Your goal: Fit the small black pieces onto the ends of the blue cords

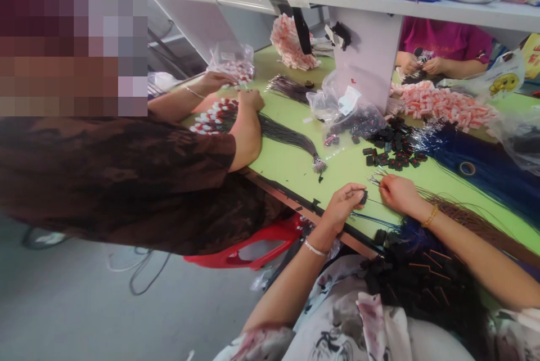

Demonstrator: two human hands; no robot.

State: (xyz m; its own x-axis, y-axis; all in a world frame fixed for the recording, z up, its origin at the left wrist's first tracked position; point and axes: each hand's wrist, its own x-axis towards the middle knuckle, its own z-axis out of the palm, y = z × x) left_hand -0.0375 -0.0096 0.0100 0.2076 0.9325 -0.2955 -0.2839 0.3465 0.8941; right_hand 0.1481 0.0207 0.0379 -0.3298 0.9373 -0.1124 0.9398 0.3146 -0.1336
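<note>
My left hand (343, 205) is closed on a small black connector (363, 197) near the table's front edge. A thin wire runs from the connector toward my right hand (396, 192), whose fingers are pinched together among the silvery tips of brown wires (375, 178); what exactly they grip is too small to name. Just beyond my hands is a pile of black connectors (394, 153) with red marks. Blue wires (375, 220) pass below my hands, and a bundle of brown wires (476, 217) stretches to the right beneath my right forearm.
A co-worker's hands (251, 101) handle white-and-red connectors (215, 116) at the left. Another person (442, 49) works across the table. A shelf (358, 4) overhangs the green table (282, 161). Dark blue wires (485, 167) and a plastic bag (346, 108) lie farther back. A red stool (253, 246) stands below.
</note>
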